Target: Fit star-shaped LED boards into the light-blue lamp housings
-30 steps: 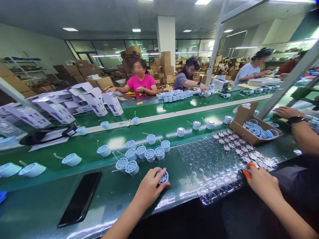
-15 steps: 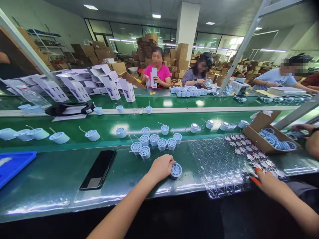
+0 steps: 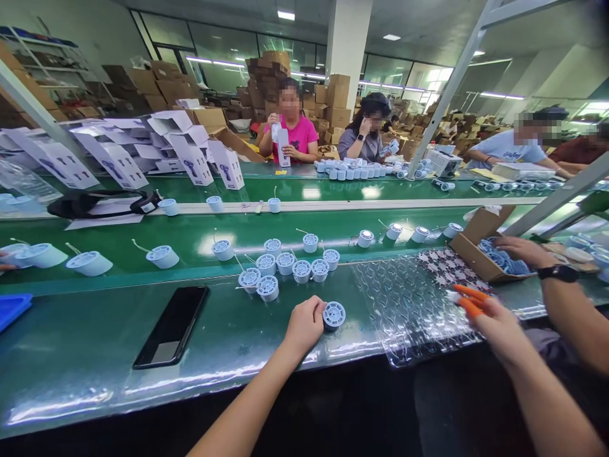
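One vented round housing, pinched by the left hand near the counter's front edge, may roll off if released; whether the right hand is closed cannot be told.

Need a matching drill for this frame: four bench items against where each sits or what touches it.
1. round blue part
2. black phone
3. cardboard box
4. clear sheet

A. at the orange-capped fingertips of the right hand
B. co-worker's hand inside
C. flat on the bench, untouched
D. held by the left hand

Pairs: 1-D, 2-C, 3-B, 4-A
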### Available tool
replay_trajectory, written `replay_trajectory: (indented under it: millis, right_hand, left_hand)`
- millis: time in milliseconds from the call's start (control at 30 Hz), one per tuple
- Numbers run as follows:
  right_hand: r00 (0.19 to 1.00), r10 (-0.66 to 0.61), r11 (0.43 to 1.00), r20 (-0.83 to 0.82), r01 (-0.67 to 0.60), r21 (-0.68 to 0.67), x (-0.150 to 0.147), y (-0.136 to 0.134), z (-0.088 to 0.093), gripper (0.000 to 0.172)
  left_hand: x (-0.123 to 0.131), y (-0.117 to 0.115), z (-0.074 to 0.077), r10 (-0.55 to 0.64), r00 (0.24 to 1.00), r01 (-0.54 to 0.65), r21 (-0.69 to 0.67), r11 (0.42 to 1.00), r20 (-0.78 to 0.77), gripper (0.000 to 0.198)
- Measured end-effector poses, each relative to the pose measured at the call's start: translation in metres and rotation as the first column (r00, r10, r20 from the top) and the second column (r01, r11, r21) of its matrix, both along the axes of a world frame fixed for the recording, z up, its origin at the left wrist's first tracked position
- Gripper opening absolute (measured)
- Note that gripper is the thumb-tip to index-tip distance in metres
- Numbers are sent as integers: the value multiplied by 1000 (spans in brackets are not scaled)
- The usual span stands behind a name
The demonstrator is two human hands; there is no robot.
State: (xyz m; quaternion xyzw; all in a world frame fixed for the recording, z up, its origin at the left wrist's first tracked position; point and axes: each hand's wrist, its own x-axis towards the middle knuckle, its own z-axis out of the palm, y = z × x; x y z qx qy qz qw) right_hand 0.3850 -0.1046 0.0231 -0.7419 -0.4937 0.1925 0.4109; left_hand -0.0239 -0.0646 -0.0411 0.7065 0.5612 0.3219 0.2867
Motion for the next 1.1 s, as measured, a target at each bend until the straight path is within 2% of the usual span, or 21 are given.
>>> replay_trajectory:
  millis: [67,133,167,233,300,400,500,700,800,900,1000,1033,1100]
  right_hand:
    - [958,98,995,-271,-93,32,-69,0,-7,66]
    - [927,147,988,-346,-123,92,-136,3,-18,61]
    - [922,199,980,-331,-177,95,-165,4,-24,56]
    - [949,245,968,-197,-226,113,-209,6,-36,44]
    - [958,286,949,-23,-280,143,-234,7,-43,31]
    - [933,322,925,158,-346,155,-243,5,-48,24]
    - [903,353,914,246,-388,113,-240,2,-48,24]
    - [879,375,909,295,-411,68,-238,0,-45,26]
    - [901,369,913,230,-397,91,-234,3,-50,22]
    - [947,304,942,105,-315,115,-228,9,-56,21]
    - [968,247,963,-43,-240,122,-224,10,-51,23]
    - [960,259,962,-105,-246,117,-223,9,-46,24]
    - [903,350,937,-250,-339,87,-224,5,-33,36]
  left_hand:
    - [4,-3,0,9,1000,-8,16,1000,-3,26]
    - [7,-5,3,10,1000,-10,25,1000,-9,25]
    - [8,-7,4,11,1000,-11,28,1000,-13,25]
    - [7,-9,9,2,1000,-2,34,999,-13,27]
    - [3,-11,12,-34,999,34,51,998,1,28]
    - [-5,-12,13,-120,993,118,104,988,17,22]
    - [-10,-11,9,-144,990,144,156,977,-15,19]
    - [0,-11,-3,16,972,1,73,997,-235,20]
    - [6,-12,-4,14,958,6,71,997,-285,22]
    - [1,-13,2,-35,948,70,99,993,-316,22]
    - [-10,-16,11,-65,956,142,259,955,-285,27]
    - [-14,-17,15,-68,964,154,330,931,-259,36]
    - [-17,-17,22,-119,974,192,431,881,-191,54]
